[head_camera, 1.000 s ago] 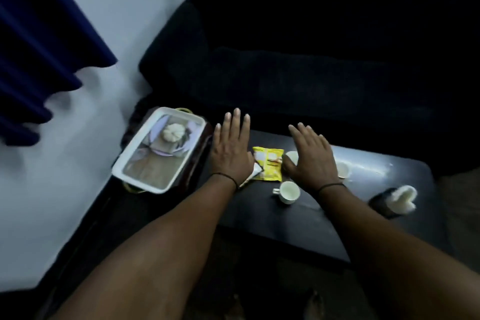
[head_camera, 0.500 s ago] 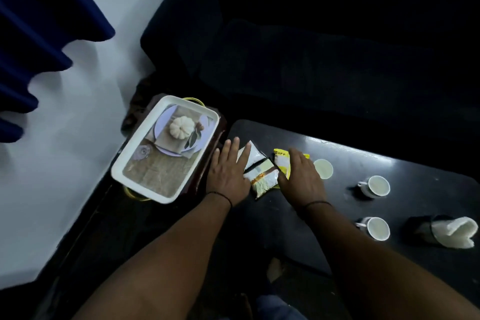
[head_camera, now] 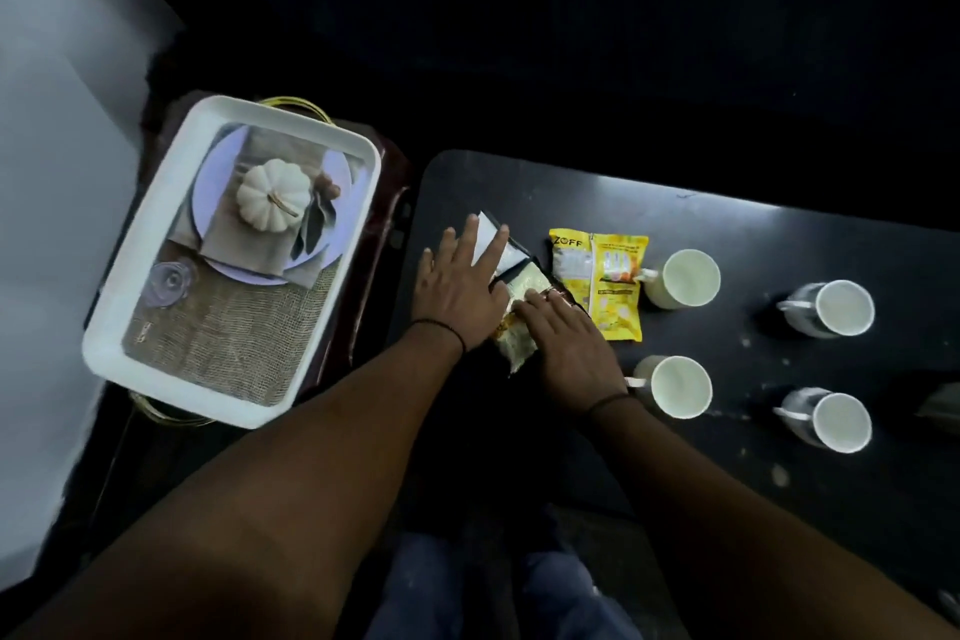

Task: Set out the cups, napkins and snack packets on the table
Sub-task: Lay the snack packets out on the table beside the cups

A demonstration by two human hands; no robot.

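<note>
Dark table (head_camera: pixel 519 182) mid-frame: four cups (head_camera: pixel 680 278) set out right, yellow packet (head_camera: pixel 618 286) placed, left hand (head_camera: pixel 460 286) and right hand (head_camera: pixel 566 343) flat, gripping nothing, spreading remaining packets (head_camera: pixel 519 327); napkins unclear.

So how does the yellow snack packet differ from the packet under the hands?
The yellow snack packet lies free and fully visible, bright yellow, next to a cup. The pale packet is cream and dark-edged, partly covered by the left hand and right hand. Both lie flat on the black table.

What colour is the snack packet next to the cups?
Bright yellow, with white panels. The snack packet shows best in the head view.
</note>
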